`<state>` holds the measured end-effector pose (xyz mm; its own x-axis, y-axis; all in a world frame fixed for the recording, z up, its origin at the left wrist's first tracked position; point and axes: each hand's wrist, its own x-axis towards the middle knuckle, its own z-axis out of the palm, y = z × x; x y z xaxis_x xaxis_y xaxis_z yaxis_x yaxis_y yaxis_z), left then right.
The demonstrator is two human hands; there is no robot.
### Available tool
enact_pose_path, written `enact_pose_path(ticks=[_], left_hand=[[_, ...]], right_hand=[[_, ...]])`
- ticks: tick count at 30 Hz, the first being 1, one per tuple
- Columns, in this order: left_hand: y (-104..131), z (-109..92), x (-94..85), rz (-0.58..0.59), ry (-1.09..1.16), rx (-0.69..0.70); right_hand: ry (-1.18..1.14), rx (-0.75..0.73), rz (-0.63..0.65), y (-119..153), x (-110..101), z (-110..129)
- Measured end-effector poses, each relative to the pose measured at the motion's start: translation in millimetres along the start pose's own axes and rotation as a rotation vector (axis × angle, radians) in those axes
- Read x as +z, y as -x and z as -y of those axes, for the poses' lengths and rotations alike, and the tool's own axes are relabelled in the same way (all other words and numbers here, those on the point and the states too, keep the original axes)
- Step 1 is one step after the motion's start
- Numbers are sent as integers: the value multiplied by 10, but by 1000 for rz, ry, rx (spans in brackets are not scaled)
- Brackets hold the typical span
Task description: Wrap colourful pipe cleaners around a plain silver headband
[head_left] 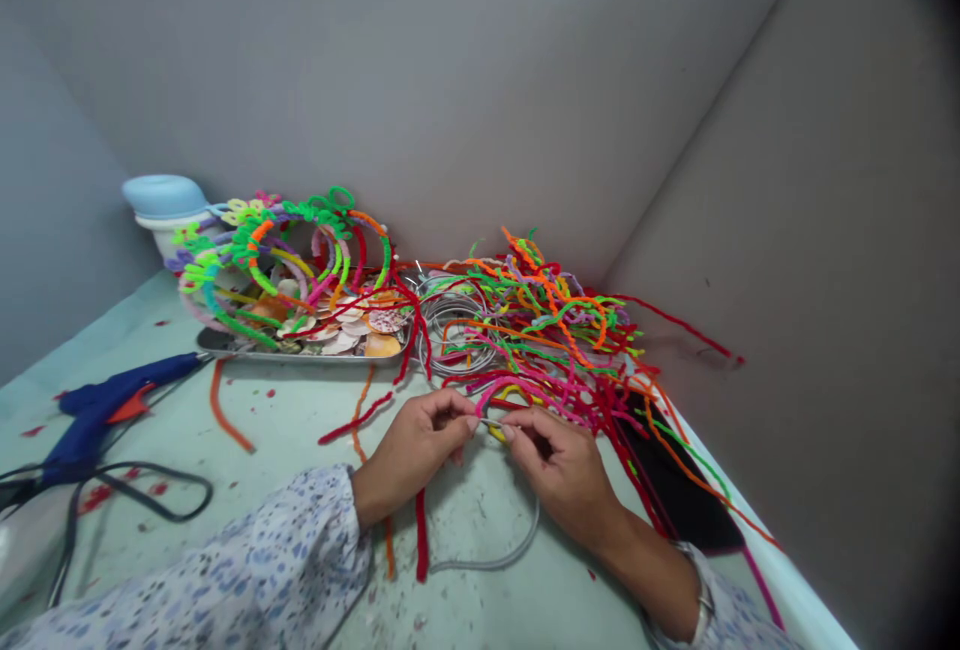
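My left hand [420,440] pinches a grey wire [510,558] between thumb and fingertips. A short way to its right, my right hand [566,465] grips the same wire in a pinch. The wire curves down below the hands and rests in a loop over the table. By the left fingertips, a pink pipe cleaner [499,385] arches up from the wire. A bit of yellow pipe cleaner [496,433] shows between the two hands; whether it is wound on the wire I cannot tell. Both palms are hidden.
Behind the hands lie a tangled pipe cleaner heap [555,310] and a wire coil [457,330]. A tray [330,358] holds shells, with pipe cleaner hoops [281,260] above it. A blue glue gun [105,405], a lidded container [166,200] and a phone [682,480] flank them.
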<state>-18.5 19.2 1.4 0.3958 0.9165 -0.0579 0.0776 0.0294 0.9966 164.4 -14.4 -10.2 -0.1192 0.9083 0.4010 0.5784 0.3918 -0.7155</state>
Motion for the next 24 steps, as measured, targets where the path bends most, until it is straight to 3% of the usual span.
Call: enact_pose_path(ticks=[24], left_hand=[[32, -2, 7, -24, -165, 99]], right_hand=[[-151, 136, 72, 9, 23, -1]])
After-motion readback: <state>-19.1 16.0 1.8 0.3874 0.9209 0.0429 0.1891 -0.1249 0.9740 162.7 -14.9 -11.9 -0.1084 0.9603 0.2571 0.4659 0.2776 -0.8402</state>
